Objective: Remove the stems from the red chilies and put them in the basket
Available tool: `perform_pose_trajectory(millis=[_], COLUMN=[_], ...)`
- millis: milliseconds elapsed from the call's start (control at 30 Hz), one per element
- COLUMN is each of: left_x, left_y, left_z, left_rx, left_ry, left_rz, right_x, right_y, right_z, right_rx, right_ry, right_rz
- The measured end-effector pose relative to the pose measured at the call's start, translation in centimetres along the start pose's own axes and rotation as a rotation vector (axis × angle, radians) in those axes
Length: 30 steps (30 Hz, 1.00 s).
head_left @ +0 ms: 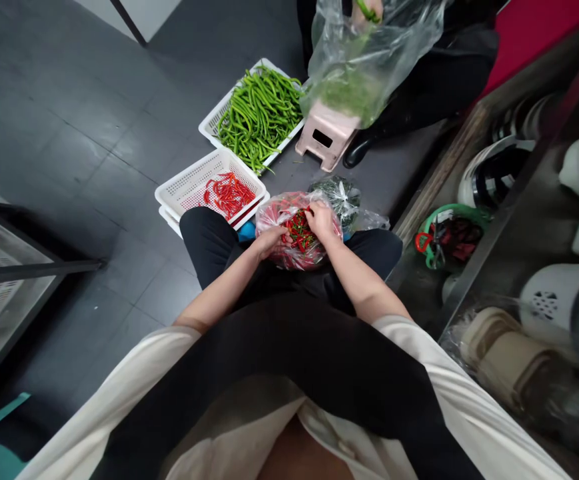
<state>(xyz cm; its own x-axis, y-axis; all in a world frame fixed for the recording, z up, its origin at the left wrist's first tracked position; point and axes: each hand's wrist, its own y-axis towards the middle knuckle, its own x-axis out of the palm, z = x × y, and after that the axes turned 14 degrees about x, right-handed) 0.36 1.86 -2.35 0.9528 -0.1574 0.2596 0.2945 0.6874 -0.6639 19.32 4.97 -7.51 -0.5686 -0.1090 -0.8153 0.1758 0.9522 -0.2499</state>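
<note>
A clear plastic bag [268, 217] full of small red chili peppers [301, 230], many with green stems, sits open between my knees. At the left of its opening, my left hand [272, 241] has its fingers curled together on a red chili. My right hand [322, 220] reaches in from the other side, thumb and fingers pinched at the chilies; part of its grip is hidden. Just beyond my left knee, red chilies [228, 195] lie in a white perforated basket [179, 187], which is stacked on another one.
Long green peppers [262, 110] fill another white basket [212, 125]. Opposite me, a person's hand [369, 9] holds a green pepper above a clear bag [399, 40] on a pink stool [325, 137]. A tied bag [342, 197] lies by my right knee. Shelving [489, 220] runs along the right.
</note>
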Motion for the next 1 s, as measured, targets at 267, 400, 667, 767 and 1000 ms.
perform_pose_trajectory(millis=[267,400,667,767,1000], left_x=[1.6,1.7,2.7,2.6,1.4], left_y=[-1.5,-1.1,1.4,2.6,2.5], left_z=[-0.8,-0.3,3.2,2.5,0.9], left_rx=[0.066,0.534,0.63,0.508,0.228], left_ry=[0.062,0.402,0.775,0.737,0.182], left_rz=[0.021,0.24,-0.286,-0.434,-0.223], right_x=[-2.0,-3.5,-5.4,-5.1,-3.3], right_y=[-6.2,-7.3,-5.9,-5.5,-5.7], right_z=[1.8,1.9,0.4,-0.2,0.0], right_rx=[0.493,0.575,0.551,0.545,0.601], right_ry=[1.084,1.331,1.315,1.296,1.289], right_rz=[-0.099,-0.28,-0.509,-0.568,-0.55])
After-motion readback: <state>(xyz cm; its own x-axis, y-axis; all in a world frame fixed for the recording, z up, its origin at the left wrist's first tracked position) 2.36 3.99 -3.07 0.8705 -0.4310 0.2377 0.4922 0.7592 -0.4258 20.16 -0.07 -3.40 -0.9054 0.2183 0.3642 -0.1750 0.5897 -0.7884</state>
